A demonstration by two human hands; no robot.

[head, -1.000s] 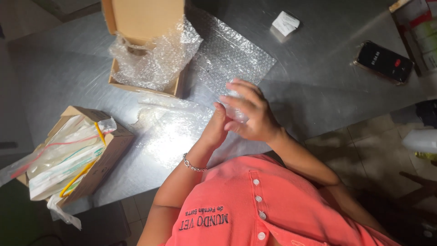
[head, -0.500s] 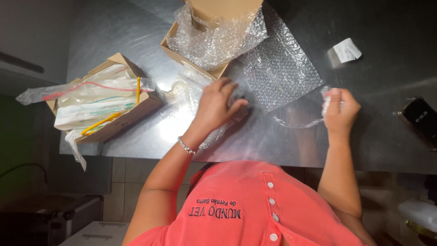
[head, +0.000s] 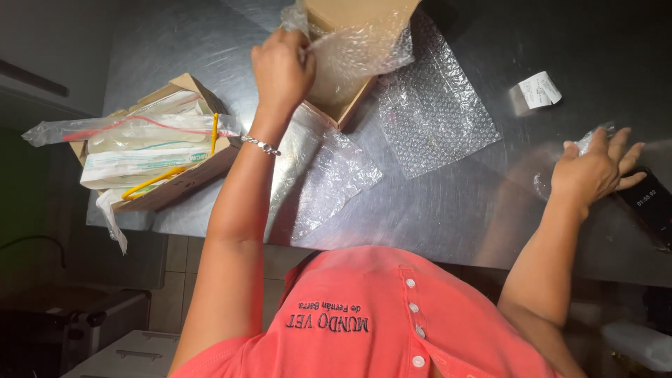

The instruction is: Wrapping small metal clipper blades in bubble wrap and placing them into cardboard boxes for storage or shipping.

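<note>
Well, the brushed grey steel table (head: pixel 175 49) takes up most of the scene, glaring where the light hits it. On its left edge sits an open brown cardboard box (head: pixel 183 183) stuffed with clear plastic pouches carrying red and yellow strips, some hanging over the side. At the far edge stands a second open brown cardboard box lined with clear bubble wrap (head: pixel 350 52), the wrap spilling over its rim. A flat square sheet of bubble wrap (head: pixel 437 119) lies just right of that box, and a crumpled clear plastic sheet (head: pixel 322 175) lies in front of it, partly under the person's left forearm.

The person wears a coral button-front shirt. Their left hand (head: pixel 280 70), with a silver chain bracelet (head: pixel 260 145) at the wrist, is up at the lined box's near corner; the fingers are curled together and pinching the edge of the wrap where it folds over the rim, so the wrap is right at the fingertips.

Their right hand (head: pixel 595 168) is well away at the right, flat with fingers spread, resting on a small scrap of clear plastic film (head: pixel 584 143) that peeks out past the fingertips. Whether it grips the scrap or only presses on it I cannot tell. A black phone (head: pixel 647 203) lies just beside that hand, and a small white paper slip (head: pixel 540 89) sits further back.
</note>
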